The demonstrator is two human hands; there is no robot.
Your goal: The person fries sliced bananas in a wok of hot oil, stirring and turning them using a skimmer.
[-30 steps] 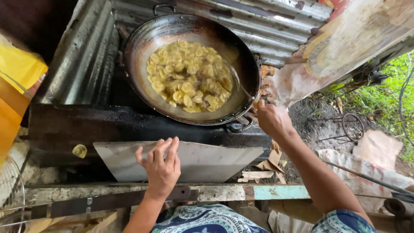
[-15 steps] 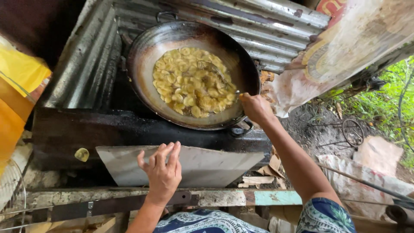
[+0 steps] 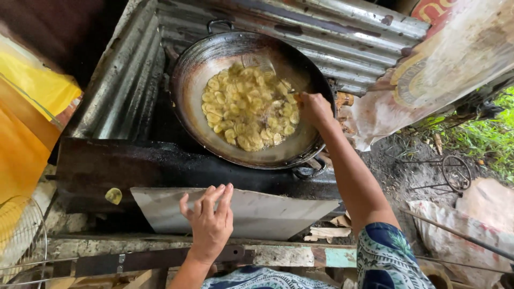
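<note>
A printed banner sheet (image 3: pixel 455 69) is seen at two o'clock, draped over the corrugated metal behind the cooking pan. It is cream and pale tan, stained and creased, with a round emblem ringed in blue and ochre; a red patch with pale lettering is shown at its top edge. A worn, pale woven sack (image 3: pixel 455 235) is laid on the ground at four o'clock, crumpled and dirt-marked. No screens are seen.

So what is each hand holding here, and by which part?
The right hand grips the handle end of a wire skimmer whose mesh head lies over the frying slices in the wok. The left hand holds nothing; it rests open against a metal sheet.
</note>
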